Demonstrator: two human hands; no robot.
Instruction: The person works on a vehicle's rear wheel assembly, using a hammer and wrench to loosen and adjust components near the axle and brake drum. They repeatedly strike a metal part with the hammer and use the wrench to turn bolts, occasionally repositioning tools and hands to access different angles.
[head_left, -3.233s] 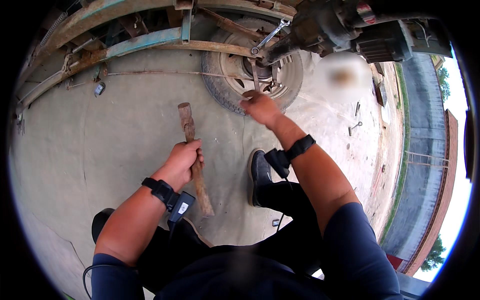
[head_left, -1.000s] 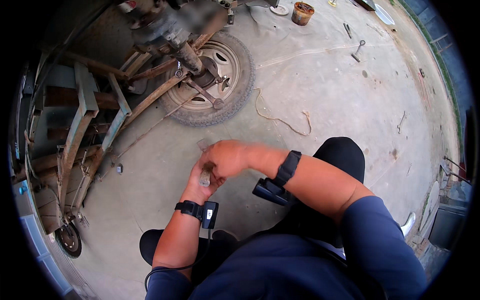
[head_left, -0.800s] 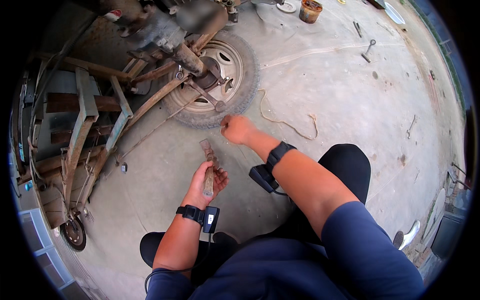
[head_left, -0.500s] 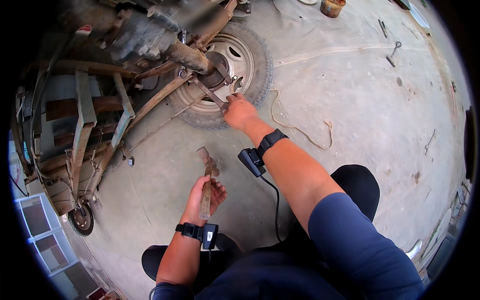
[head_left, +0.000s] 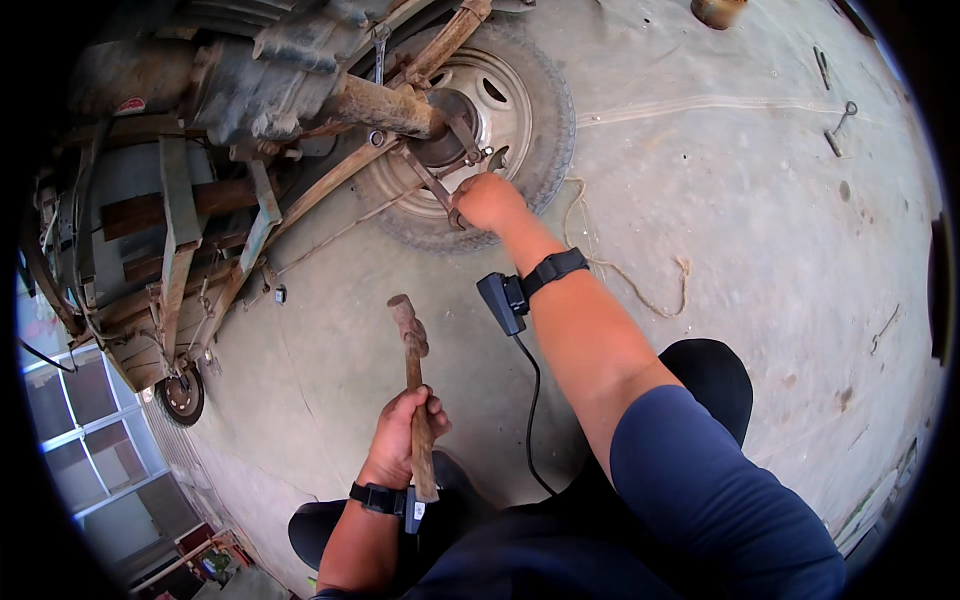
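My left hand [head_left: 405, 430], low in the centre, is closed round the wooden handle of a hammer [head_left: 408, 320], whose rusty head points up toward the wheel. My right hand [head_left: 485, 203] reaches forward and is closed on the lower end of a large dark wrench [head_left: 424, 172], which slants down from the hub [head_left: 440, 140] of a tyred wheel [head_left: 545, 160] with a pale rim. A smaller shiny wrench [head_left: 381, 55] sits higher on the machine, beside the rusty axle tube [head_left: 385, 105].
A rusty machine frame [head_left: 175, 220] fills the left, with a small wheel [head_left: 183, 395] below. A rope [head_left: 650, 300] curls on the concrete floor [head_left: 760, 250] right of the tyre. Metal tools [head_left: 838, 135] and a container [head_left: 718, 12] lie farther right; a glazed panel [head_left: 85, 440] stands lower left.
My right hand has left the hammer, which both hands held a second ago, and moved up onto the large wrench. My left hand has sunk slightly with the hammer still in it.
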